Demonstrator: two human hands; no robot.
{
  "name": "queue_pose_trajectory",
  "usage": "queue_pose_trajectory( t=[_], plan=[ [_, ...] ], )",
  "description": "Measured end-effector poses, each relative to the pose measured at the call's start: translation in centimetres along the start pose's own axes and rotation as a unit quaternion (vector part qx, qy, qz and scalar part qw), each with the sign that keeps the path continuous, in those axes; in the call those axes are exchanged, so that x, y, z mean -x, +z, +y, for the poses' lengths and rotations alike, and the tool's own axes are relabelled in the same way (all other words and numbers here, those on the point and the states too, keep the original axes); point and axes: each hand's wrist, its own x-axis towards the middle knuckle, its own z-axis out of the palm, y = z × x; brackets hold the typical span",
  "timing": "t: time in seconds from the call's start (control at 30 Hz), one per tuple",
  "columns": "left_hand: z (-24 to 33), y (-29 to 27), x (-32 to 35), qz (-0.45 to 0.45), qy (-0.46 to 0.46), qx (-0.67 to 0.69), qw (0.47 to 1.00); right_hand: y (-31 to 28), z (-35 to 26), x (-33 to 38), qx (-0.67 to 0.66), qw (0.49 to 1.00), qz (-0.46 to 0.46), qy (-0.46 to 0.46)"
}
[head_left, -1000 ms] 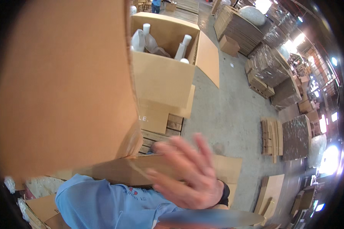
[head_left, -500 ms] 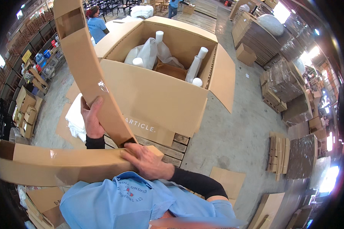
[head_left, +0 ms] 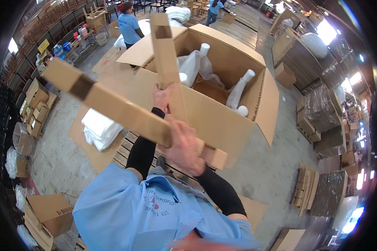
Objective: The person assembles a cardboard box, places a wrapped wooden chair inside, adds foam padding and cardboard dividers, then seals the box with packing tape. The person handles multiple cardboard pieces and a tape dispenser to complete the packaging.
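Observation:
My left hand [head_left: 162, 98] grips a long folded cardboard channel [head_left: 166, 58] that stands nearly upright against the near side of a big open carton [head_left: 213, 117]. Closer to me, my right hand [head_left: 184, 148] is wrapped over a second cardboard channel [head_left: 123, 115], which slants from upper left down to the right and crosses in front of the first one's lower part. Inside the carton is a brown piece [head_left: 211, 90] with several legs in white foam wrap [head_left: 235, 94] pointing upward. The carton's flaps are folded outward.
White folded sheets [head_left: 100, 127] lie on flat cardboard left of a wooden pallet [head_left: 127, 146]. A co-worker in a blue shirt [head_left: 130, 27] stands beyond the carton's left flap [head_left: 148, 46]. Stacked flat cardboard [head_left: 291, 56] and wrapped bundles [head_left: 320, 108] line the right side.
Both channels have moved right and away from me, toward the carton. The right-hand channel has lifted off my front and now tilts up at its left end. My view has shifted slightly.

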Motion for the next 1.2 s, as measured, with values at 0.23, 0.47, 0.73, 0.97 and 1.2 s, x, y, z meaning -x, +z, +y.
queue_pose_trajectory(
  t=[0.23, 0.47, 0.73, 0.97, 1.2],
  plan=[
    [-10.6, -15.2, -8.8, -0.172, 0.085, 0.045, 0.98, -1.3, 3.9, -0.2, 0.072, 0.991, 0.022, 0.109],
    [-2.8, -11.3, -6.1, -0.284, -0.094, 0.324, 0.898, -1.3, 8.1, 0.4, 0.107, 0.949, 0.121, 0.27],
    [-9.9, -12.1, -7.0, -0.333, -0.112, 0.383, 0.854, 0.6, 7.3, -1.4, -0.115, 0.955, -0.001, 0.274],
    [-10.3, -7.1, -5.4, -0.428, -0.179, 0.509, 0.725, -1.9, 13.0, -6.6, -0.354, 0.899, -0.013, 0.258],
    [-8.1, -2.0, -8.2, -0.492, -0.218, 0.447, 0.714, -1.9, 14.1, -11.5, -0.49, 0.822, 0.083, 0.278]
  ],
)
